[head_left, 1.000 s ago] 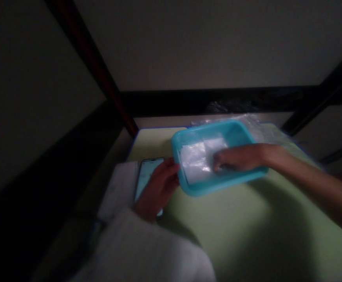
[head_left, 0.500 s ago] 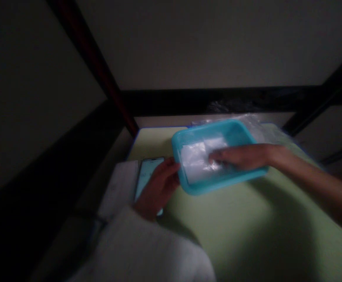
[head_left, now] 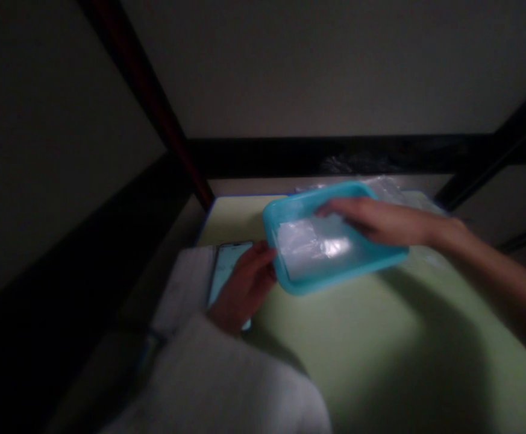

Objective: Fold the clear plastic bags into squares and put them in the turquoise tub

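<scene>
A turquoise plastic tray point(head_left: 290, 288) sits on a pale green table point(head_left: 371, 355) and holds a clear plastic bag point(head_left: 310, 250). My right hand point(head_left: 373, 220) hovers over the tray's far side, fingers stretched out flat and holding nothing. My left hand point(head_left: 242, 289) rests against the tray's left rim, fingers curled, lying partly on a phone point(head_left: 225, 268) with a lit screen. A white sleeve point(head_left: 226, 386) covers my left arm.
Crumpled clear plastic point(head_left: 393, 190) lies behind the tray at the table's far edge. A dark frame rail point(head_left: 317, 155) runs along the back, with a reddish post point(head_left: 154, 102) at the left and dark struts at the right. The room is dim.
My right hand has lifted off the plastic bag in the tray and moved toward the tray's far rim. The tray, the phone and my left hand stay put.
</scene>
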A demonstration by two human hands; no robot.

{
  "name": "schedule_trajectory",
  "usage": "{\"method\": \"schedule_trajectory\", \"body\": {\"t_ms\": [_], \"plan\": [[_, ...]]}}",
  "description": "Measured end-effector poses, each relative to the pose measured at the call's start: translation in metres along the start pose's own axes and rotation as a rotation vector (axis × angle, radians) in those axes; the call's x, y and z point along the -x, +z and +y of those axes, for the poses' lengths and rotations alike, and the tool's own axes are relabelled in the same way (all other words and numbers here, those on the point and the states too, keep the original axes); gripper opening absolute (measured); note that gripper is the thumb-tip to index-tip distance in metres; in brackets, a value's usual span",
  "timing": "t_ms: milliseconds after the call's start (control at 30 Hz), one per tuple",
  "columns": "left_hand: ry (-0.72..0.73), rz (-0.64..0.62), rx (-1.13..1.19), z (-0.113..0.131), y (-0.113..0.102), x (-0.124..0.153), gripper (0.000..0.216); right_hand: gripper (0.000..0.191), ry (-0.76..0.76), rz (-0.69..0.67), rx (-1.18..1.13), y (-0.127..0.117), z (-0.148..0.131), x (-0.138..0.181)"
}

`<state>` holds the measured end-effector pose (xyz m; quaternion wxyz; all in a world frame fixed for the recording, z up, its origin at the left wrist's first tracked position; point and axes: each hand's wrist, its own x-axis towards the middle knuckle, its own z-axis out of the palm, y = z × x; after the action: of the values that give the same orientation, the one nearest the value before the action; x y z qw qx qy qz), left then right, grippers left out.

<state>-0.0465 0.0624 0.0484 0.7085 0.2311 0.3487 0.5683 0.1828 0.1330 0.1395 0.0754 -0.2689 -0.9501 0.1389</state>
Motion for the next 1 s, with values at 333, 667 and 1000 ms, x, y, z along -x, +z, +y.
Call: {"method": "schedule_trajectory", "body": {"t_ms": [333,667,1000], "plan": [[0.15,0.094,0.07,0.001,-0.004,-0.009,0.005,0.031,0.014,0.434,0.1,-0.004,0.003,0.048],[0.412,0.1,0.212,-0.005,-0.017,-0.037,0.009,0.031,0.232,0.287,0.099,0.043,0.024,0.097],[0.475,0.158,0.29,-0.007,-0.018,-0.046,0.017,0.028,0.256,0.234,0.074,0.069,0.034,0.114]]}}
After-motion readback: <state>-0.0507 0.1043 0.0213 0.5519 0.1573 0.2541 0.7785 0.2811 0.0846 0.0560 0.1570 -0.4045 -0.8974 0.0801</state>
